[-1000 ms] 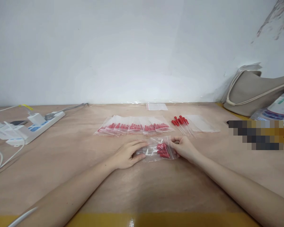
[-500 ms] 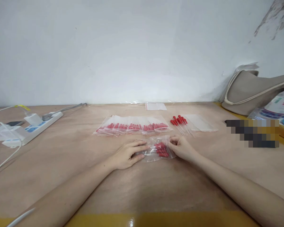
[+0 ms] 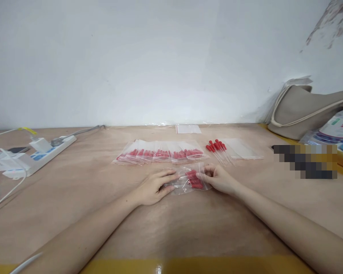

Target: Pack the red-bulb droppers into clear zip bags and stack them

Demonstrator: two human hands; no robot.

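A clear zip-lock bag (image 3: 181, 190) lies flat on the table in front of me, with several glass droppers inside, their red rubber bulbs (image 3: 194, 179) toward the right. My left hand (image 3: 156, 187) rests over the bag's left end, thumb and fingers stretched out and apart, touching the plastic near the glass tips. At the open-end side, my right hand (image 3: 217, 178) pinches the bag's right edge, its thumb reaching over the plastic beside the red bulbs. Just beyond are loose droppers (image 3: 217, 148) with red bulbs and a row of filled zip-lock bags (image 3: 162, 150).
Flat zip-lock bags (image 3: 241, 148) lie right of the loose droppers, and another small bag (image 3: 188, 129) is near the wall. A white power strip (image 3: 42, 156) with plugs and cables occupies the left. At right sit a grey-beige bag (image 3: 303, 110) and a pixelated dark object (image 3: 311, 161).
My right thumb has moved slightly left over the bag, closer to the red bulbs, and the bag's right edge has shifted a little left. My left hand stays nearly in place.
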